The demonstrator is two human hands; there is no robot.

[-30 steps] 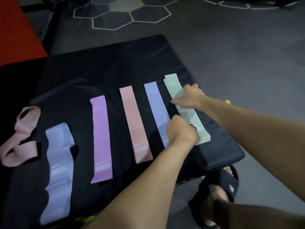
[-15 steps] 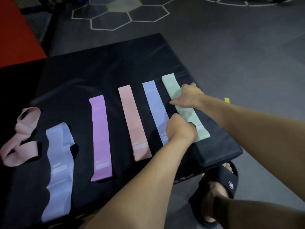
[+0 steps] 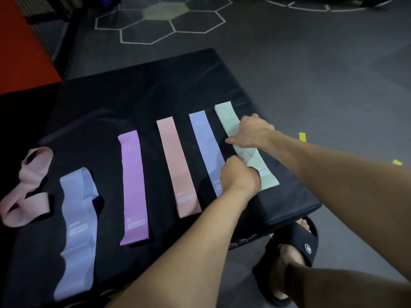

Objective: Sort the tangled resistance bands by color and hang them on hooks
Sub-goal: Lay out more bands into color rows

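Several resistance bands lie on a black mat (image 3: 144,92). A purple band (image 3: 133,187), a peach band (image 3: 175,165), a blue band (image 3: 205,143) and a pale green band (image 3: 224,116) lie flat in a row. At the left, a second light blue band (image 3: 77,218) and a pink band (image 3: 29,185) lie loose and twisted. Both hands are on the green band. My left hand (image 3: 239,174) is curled at its near left edge and grips it. My right hand (image 3: 251,132) holds its middle, fingers curled over the far edge, thumb pointing left. No hooks are in view.
The mat's right corner ends just past the green band, with grey floor beyond. A foot in a black slide (image 3: 295,247) stands below that corner. Yellow tape marks (image 3: 302,136) and white hexagon lines (image 3: 171,21) are on the floor. A red mat (image 3: 20,52) lies at the far left.
The near end of the green band, which showed offset layers, now lies flat and even. Both hands have stayed on it almost without moving.
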